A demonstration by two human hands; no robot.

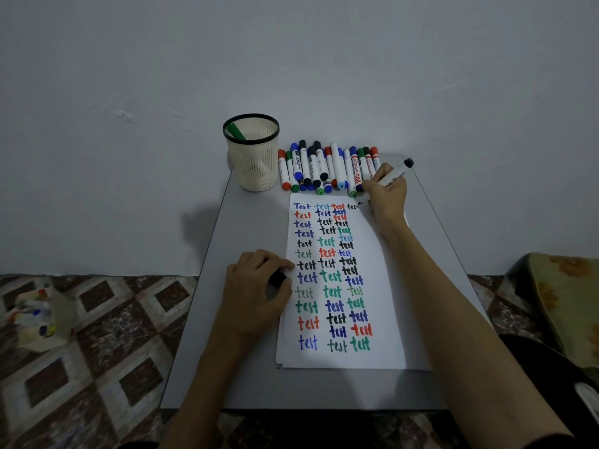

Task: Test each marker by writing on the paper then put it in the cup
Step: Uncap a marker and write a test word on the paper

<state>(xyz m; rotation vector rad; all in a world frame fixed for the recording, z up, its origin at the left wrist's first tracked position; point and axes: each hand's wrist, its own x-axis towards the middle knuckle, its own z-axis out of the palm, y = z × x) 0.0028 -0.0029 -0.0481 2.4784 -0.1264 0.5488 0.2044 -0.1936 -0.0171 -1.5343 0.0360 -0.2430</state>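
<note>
A white sheet of paper [385, 306] lies on the small grey table, filled with rows of the word "test" in several colours. My right hand [387, 196] grips a black marker [393, 175] with its tip on the paper's top right corner, at the end of an unfinished black word. My left hand [256, 286] rests on the paper's left edge and holds a black marker cap [277, 277]. A cream mesh cup [252, 157] with a black rim stands at the table's back left; a green marker [236, 131] leans inside. Several capped markers [327, 168] lie in a row beside the cup.
The grey table [220, 367] stands against a plain wall. On the patterned floor to the left sits an open box [40, 319] with coloured items. A patterned cushion [567, 303] lies at the right edge.
</note>
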